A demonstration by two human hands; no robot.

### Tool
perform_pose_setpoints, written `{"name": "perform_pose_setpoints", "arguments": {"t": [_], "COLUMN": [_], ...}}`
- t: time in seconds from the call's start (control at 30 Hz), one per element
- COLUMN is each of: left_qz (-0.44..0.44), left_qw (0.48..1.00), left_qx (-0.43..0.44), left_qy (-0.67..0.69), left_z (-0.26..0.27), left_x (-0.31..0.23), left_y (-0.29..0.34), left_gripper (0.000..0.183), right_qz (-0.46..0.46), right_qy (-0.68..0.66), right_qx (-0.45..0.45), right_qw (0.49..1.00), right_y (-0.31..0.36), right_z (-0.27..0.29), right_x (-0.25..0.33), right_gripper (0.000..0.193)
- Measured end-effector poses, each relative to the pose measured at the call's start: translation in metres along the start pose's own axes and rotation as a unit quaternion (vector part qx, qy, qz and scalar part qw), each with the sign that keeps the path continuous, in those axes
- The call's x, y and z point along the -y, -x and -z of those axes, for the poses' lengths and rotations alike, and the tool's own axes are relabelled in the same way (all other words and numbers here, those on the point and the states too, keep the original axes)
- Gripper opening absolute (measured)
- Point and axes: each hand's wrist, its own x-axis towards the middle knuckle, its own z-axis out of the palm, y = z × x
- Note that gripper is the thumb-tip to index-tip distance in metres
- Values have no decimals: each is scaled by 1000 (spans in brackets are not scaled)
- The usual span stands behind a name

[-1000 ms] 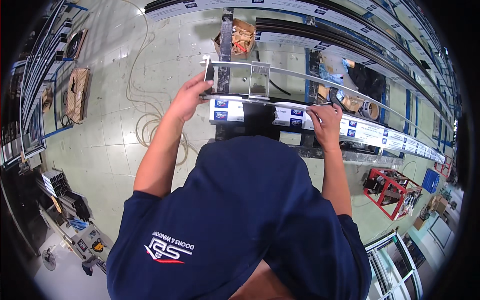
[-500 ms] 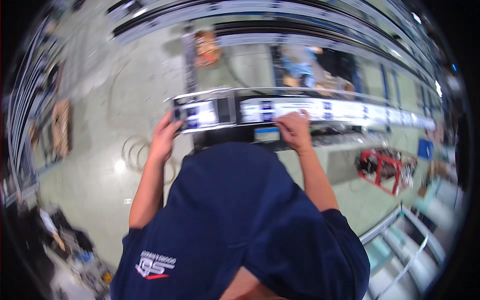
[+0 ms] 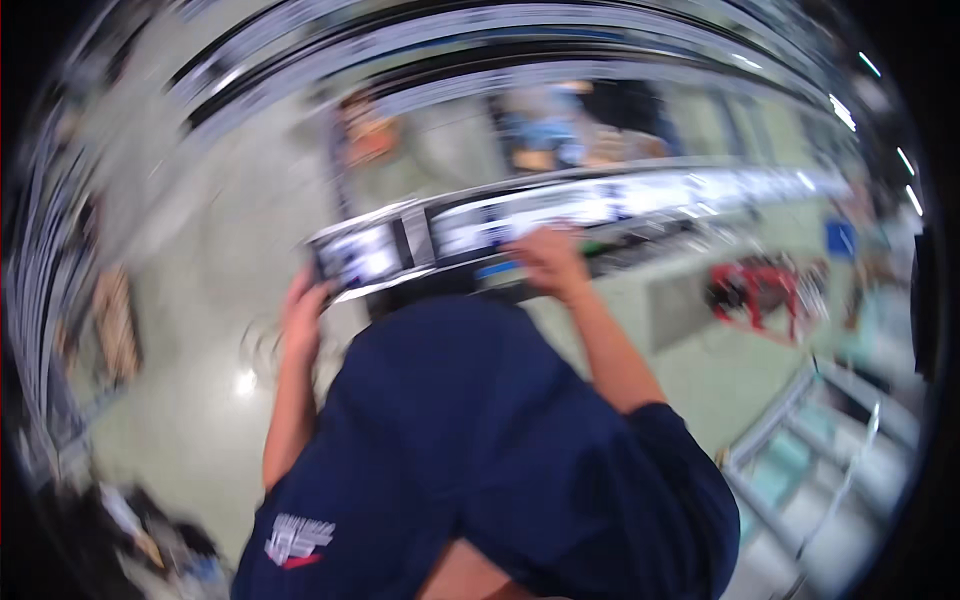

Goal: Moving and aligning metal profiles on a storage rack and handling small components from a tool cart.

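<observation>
A long metal profile frame [image 3: 418,234] lies across in front of me, with white film bearing dark printed blocks [image 3: 585,200] along its face. A dark crosspiece divides a short section at its left end from the long stretch to the right. My left hand [image 3: 303,305] is closed round the left end, thumb on the near corner. Over the near edge of the long section is my right hand [image 3: 548,260], its fingers curled together against the film. Motion blur hides whether anything small is between those fingers.
More long profiles [image 3: 420,45] lie on racks at the far side. A red crate [image 3: 755,300] with dark parts stands on the floor at right, near a metal rack with pale panels [image 3: 785,460]. A brown carton [image 3: 118,325] stands at left, and a blue bin [image 3: 840,238] far right.
The whole view has turned and blurred, so the frame now slants, left end nearer me. Both hands keep about the same places on it.
</observation>
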Motion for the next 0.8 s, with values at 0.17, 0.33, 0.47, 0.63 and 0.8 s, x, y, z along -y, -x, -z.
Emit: {"name": "perform_pose_setpoints", "arguments": {"t": [0.17,0.33,0.47,0.63,0.8], "left_qz": [-53,-36,-35,-36,-20], "left_qw": [992,989,988,988,992], "left_qx": [23,15,11,-1,-8], "left_qy": [111,145,152,152,125], "left_z": [-13,-18,-18,-20,-18], "left_x": [-13,-19,-18,-17,-14], "left_y": [11,17,5,2,2], "left_gripper": [65,66,66,65,62], "right_qz": [-6,0,7,9,12], "right_qy": [52,57,54,56,55], "right_qx": [-34,-27,-38,-42,-38], "right_qw": [998,998,998,998,998], "right_y": [-16,-21,-24,-27,-26], "right_z": [18,18,18,15,14], "right_x": [42,41,37,35,36], "right_gripper": [14,13,14,14,15]}}
